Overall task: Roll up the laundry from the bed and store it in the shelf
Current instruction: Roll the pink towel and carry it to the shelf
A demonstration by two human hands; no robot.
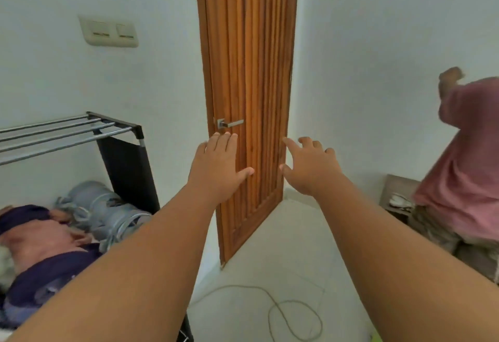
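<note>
Both my arms reach forward in front of a wooden door. My left hand [219, 163] is flat with fingers spread and holds nothing. My right hand [310, 164] is beside it, fingers apart and empty. At the lower left stands the shelf [127, 152], with metal bars on top and a black fabric side. On its lower level lie rolled clothes: a grey-blue roll [105, 206], a pink roll [40, 236] and a dark purple one [48, 277]. The bed is out of view.
The wooden door [248, 85] with a metal handle [229, 123] stands ajar straight ahead. A person in a pink top [469, 174] stands at the right edge. A thin cable [286, 312] loops on the white floor. A light switch [108, 31] is on the left wall.
</note>
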